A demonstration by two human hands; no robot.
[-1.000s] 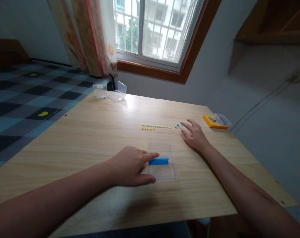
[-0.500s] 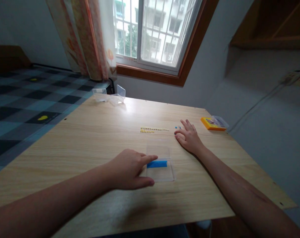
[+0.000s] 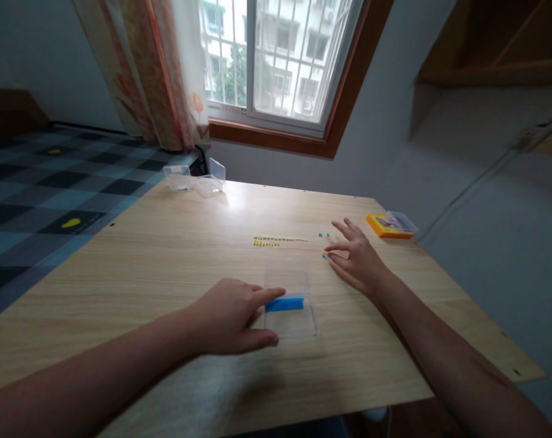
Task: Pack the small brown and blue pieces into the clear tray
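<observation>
My left hand (image 3: 232, 316) lies over the left side of a shallow clear plastic box (image 3: 294, 328) with its lid folded back. Its index finger stretches over the left end of a blue bundle of thin strips or sticks (image 3: 287, 303) in the box, while the thumb is spread near the front. To the right, my right hand (image 3: 358, 258) hovers low over the table with fingers apart. Just off its thumb and index tips is a small blue-tipped piece (image 3: 324, 257); two more small blue pieces (image 3: 320, 235) lie beyond the fingers.
Small yellow pieces (image 3: 266, 241) lie in two rows behind the box. At the right edge sits a yellow-orange package (image 3: 387, 227) with a clear lid. Two clear plastic containers (image 3: 179, 179) stand at the far left corner, near the checked bed (image 3: 66, 201).
My right hand has drawn back slightly towards me, and its thumb and index finger have parted. A blue-tipped piece now shows nearer me at its fingertips. My left hand stays over the box.
</observation>
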